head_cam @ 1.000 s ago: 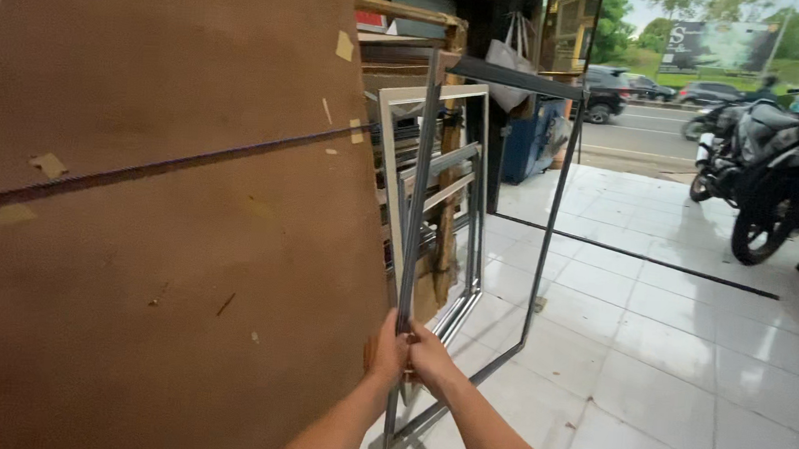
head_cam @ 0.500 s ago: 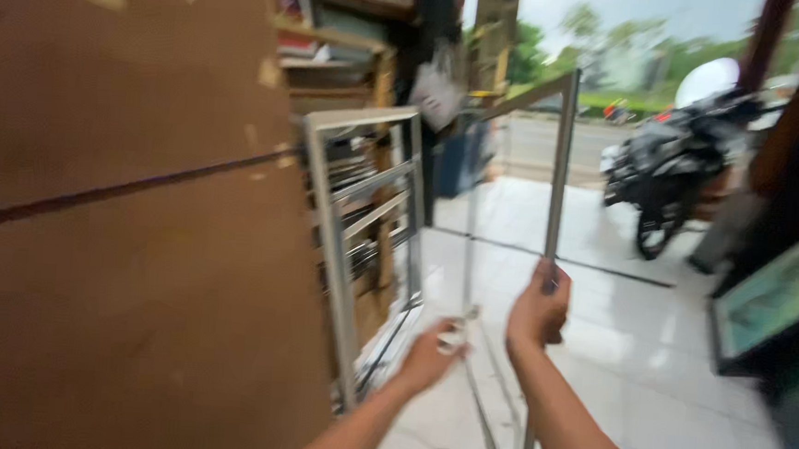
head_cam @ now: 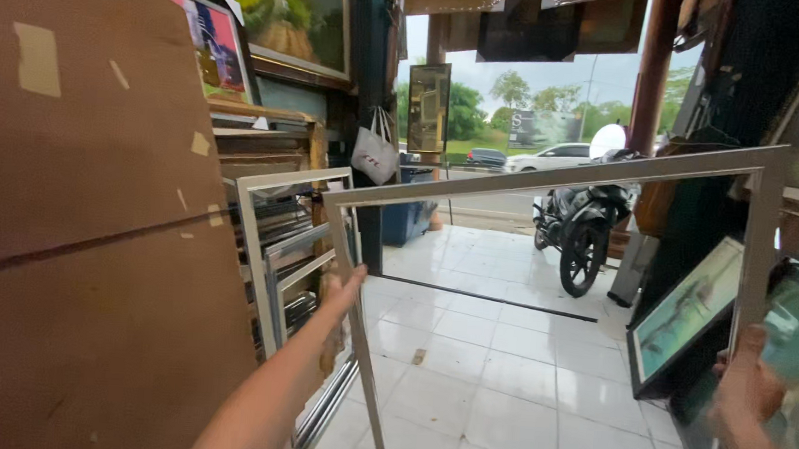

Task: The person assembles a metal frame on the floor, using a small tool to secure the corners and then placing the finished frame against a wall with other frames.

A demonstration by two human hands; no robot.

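Frame: large empty grey frame [head_cam: 550, 183] now held broadside across the view; a second ago it stood edge-on by the stacked frames [head_cam: 283, 245].
Left hand [head_cam: 340, 290]: moved to left upright, fingers flat against it.
Right hand [head_cam: 746, 384]: fingers wrapped round right upright.
Meaning: frame pulled free, carried clear.
Behind: motorbike [head_cam: 584, 227], brown board [head_cam: 77, 214].

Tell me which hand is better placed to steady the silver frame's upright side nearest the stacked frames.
Probably the left. The left hand already rests on the near upright of the silver frame, beside the stacked frames. The right hand grips the opposite upright, far across the opening.
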